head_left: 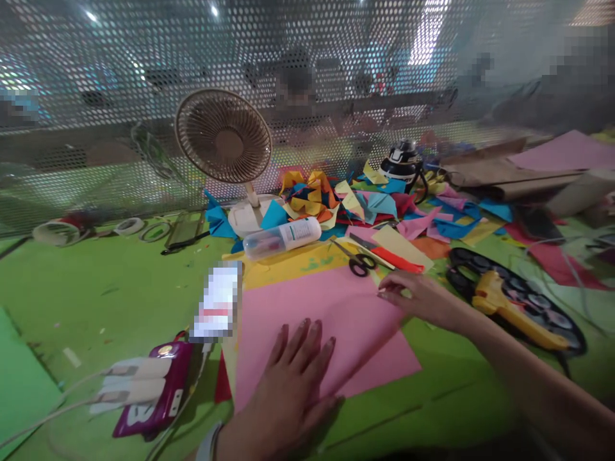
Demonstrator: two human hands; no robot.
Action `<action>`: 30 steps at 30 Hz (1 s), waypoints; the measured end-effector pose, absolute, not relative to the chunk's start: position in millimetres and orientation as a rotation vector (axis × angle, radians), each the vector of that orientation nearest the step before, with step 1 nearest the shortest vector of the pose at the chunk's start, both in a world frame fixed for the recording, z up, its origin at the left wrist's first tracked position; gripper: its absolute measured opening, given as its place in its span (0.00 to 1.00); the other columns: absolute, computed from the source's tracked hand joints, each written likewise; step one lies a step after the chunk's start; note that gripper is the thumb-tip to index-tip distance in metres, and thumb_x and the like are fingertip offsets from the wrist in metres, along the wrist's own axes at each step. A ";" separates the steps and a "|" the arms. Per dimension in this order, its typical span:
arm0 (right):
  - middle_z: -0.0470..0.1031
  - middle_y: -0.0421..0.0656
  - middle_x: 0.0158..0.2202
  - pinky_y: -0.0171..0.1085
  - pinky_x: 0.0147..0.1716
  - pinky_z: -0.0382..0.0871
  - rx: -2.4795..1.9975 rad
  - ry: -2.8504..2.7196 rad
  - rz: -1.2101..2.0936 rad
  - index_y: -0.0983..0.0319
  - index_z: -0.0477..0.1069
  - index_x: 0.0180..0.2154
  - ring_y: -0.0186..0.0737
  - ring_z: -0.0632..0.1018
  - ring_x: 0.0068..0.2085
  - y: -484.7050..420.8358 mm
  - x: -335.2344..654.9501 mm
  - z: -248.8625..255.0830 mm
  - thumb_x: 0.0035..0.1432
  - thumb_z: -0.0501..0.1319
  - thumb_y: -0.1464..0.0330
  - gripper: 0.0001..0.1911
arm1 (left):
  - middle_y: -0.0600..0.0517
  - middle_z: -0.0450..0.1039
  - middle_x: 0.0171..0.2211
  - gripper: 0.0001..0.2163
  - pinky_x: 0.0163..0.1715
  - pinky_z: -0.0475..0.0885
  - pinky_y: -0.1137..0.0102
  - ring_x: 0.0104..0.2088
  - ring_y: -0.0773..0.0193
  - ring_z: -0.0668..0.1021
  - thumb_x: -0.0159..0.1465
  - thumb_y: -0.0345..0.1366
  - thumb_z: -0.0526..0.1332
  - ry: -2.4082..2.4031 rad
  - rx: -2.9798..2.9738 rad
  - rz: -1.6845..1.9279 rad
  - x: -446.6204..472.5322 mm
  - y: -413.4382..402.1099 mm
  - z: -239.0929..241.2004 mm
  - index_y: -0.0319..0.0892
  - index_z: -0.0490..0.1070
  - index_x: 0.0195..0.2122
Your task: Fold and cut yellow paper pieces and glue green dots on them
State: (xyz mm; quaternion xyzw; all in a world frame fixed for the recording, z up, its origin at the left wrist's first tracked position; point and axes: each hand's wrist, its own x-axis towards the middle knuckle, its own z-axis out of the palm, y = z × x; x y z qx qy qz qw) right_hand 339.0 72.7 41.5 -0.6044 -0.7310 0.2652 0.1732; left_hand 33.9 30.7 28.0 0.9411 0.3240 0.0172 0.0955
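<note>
A pink sheet of paper (293, 301) lies on top of yellow paper (269, 272), with its right side lifted and curling over. My left hand (293, 390) presses flat on the pink sheet, fingers spread. At the raised right edge my right hand (413, 298) pinches the pink paper between thumb and fingers. More pink paper (389, 368) shows beneath the lifted side. Black-handled scissors (359, 262) rest just beyond the sheet, beside an orange-red cutter knife (401, 257). A clear bottle with a white label (283, 237) lies on its side at the yellow paper's far edge.
A purple power strip (166, 384) with plugs and a phone (218, 301) sit left. A yellow glue gun (516, 310) lies on a black tray (562, 320) right. Behind stand a fan (225, 137), colourful folded paper (312, 192) and a perforated screen (336, 121).
</note>
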 end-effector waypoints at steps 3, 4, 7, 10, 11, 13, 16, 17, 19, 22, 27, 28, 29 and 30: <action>0.74 0.45 0.38 0.40 0.38 0.68 -1.702 -1.803 0.740 0.60 0.69 0.37 0.43 0.75 0.38 70.1 348.5 47.4 0.54 0.56 0.58 0.14 | 0.48 0.43 0.63 0.28 0.58 0.48 0.51 0.62 0.51 0.48 0.64 0.46 0.47 1.080 2.812 0.040 29.6 32.8 25.3 0.47 0.38 0.63; 0.73 0.47 0.41 0.41 0.41 0.69 -1.669 -1.680 0.779 0.60 0.68 0.40 0.44 0.75 0.41 65.9 350.5 49.2 0.53 0.57 0.58 0.16 | 0.47 0.43 0.63 0.28 0.58 0.48 0.52 0.62 0.51 0.49 0.65 0.45 0.47 1.117 2.822 0.041 27.9 33.5 24.3 0.46 0.37 0.63; 0.66 0.47 0.53 0.44 0.50 0.64 -1.564 -1.338 1.001 0.58 0.62 0.50 0.47 0.69 0.52 41.6 351.7 53.2 0.53 0.59 0.58 0.23 | 0.46 0.44 0.63 0.29 0.57 0.48 0.52 0.62 0.50 0.50 0.64 0.46 0.47 1.156 2.882 0.058 23.3 34.7 20.5 0.45 0.38 0.63; 0.62 0.48 0.57 0.48 0.55 0.59 -1.546 -1.196 1.321 0.57 0.62 0.52 0.49 0.64 0.56 8.3 345.8 52.2 0.53 0.59 0.59 0.25 | 0.45 0.44 0.63 0.29 0.57 0.47 0.52 0.61 0.49 0.51 0.63 0.46 0.48 1.140 2.957 0.068 21.0 34.4 16.9 0.45 0.40 0.63; 0.62 0.48 0.57 0.49 0.55 0.57 -1.547 -1.140 1.397 0.57 0.62 0.53 0.49 0.63 0.57 -1.7 342.8 51.0 0.53 0.59 0.59 0.25 | 0.45 0.44 0.63 0.29 0.57 0.47 0.52 0.61 0.49 0.51 0.63 0.46 0.48 1.132 2.980 0.067 20.7 34.1 15.6 0.44 0.40 0.63; 0.60 0.48 0.58 0.47 0.56 0.56 -1.517 -1.029 1.484 0.57 0.62 0.53 0.48 0.62 0.58 -16.3 336.3 48.6 0.53 0.60 0.59 0.26 | 0.45 0.44 0.63 0.29 0.58 0.46 0.52 0.61 0.48 0.51 0.63 0.46 0.49 1.123 3.022 0.082 20.7 33.6 12.6 0.44 0.41 0.63; 0.61 0.47 0.58 0.45 0.56 0.57 -1.455 -0.907 1.522 0.57 0.62 0.54 0.45 0.63 0.57 -23.1 328.3 47.0 0.52 0.61 0.61 0.27 | 0.44 0.44 0.63 0.28 0.57 0.44 0.49 0.61 0.46 0.51 0.63 0.46 0.49 1.136 3.071 0.114 21.7 33.1 7.8 0.46 0.41 0.63; 0.62 0.48 0.57 0.46 0.54 0.59 -1.434 -0.878 1.537 0.57 0.61 0.54 0.46 0.66 0.55 -22.1 326.6 46.8 0.52 0.61 0.61 0.27 | 0.43 0.44 0.63 0.28 0.56 0.44 0.48 0.61 0.46 0.51 0.63 0.46 0.49 1.142 3.081 0.114 22.0 33.2 6.8 0.46 0.42 0.63; 0.67 0.49 0.53 0.46 0.50 0.64 -1.383 -0.845 1.578 0.58 0.61 0.54 0.46 0.70 0.51 -17.7 323.8 46.4 0.53 0.60 0.62 0.26 | 0.43 0.44 0.63 0.29 0.56 0.45 0.47 0.61 0.45 0.51 0.63 0.47 0.49 1.134 3.093 0.103 22.5 33.4 6.1 0.46 0.42 0.63; 0.73 0.48 0.46 0.43 0.41 0.70 -1.371 -0.946 1.599 0.59 0.62 0.53 0.46 0.75 0.45 -9.8 318.7 45.9 0.55 0.58 0.62 0.24 | 0.44 0.45 0.63 0.29 0.56 0.47 0.48 0.61 0.45 0.51 0.62 0.48 0.49 1.128 3.096 0.106 22.8 33.6 7.4 0.46 0.42 0.63; 0.77 0.44 0.33 0.37 0.31 0.69 -1.641 -1.601 0.894 0.61 0.67 0.48 0.42 0.76 0.32 -4.6 298.9 45.1 0.57 0.54 0.63 0.18 | 0.45 0.44 0.63 0.29 0.56 0.46 0.48 0.61 0.46 0.51 0.62 0.47 0.50 1.146 3.071 0.117 23.8 31.8 9.0 0.47 0.43 0.62; 0.76 0.44 0.31 0.36 0.30 0.68 -1.686 -1.715 0.656 0.61 0.69 0.47 0.41 0.76 0.30 -4.6 292.9 44.1 0.58 0.54 0.64 0.16 | 0.46 0.44 0.63 0.29 0.57 0.45 0.48 0.61 0.46 0.50 0.62 0.46 0.50 1.159 3.063 0.118 24.2 31.3 9.0 0.47 0.43 0.62; 0.76 0.44 0.29 0.36 0.29 0.67 -1.709 -1.811 0.431 0.63 0.69 0.45 0.39 0.75 0.28 -4.6 286.3 42.6 0.58 0.53 0.66 0.15 | 0.46 0.43 0.63 0.29 0.57 0.45 0.48 0.61 0.46 0.50 0.62 0.46 0.50 1.168 3.056 0.120 24.5 30.9 9.0 0.47 0.43 0.62; 0.76 0.45 0.28 0.35 0.28 0.67 -1.704 -1.893 0.232 0.64 0.70 0.44 0.38 0.75 0.26 -4.6 279.2 40.6 0.59 0.53 0.67 0.14 | 0.46 0.43 0.63 0.29 0.57 0.44 0.48 0.61 0.46 0.50 0.62 0.46 0.50 1.171 3.054 0.119 24.7 30.6 8.9 0.47 0.43 0.62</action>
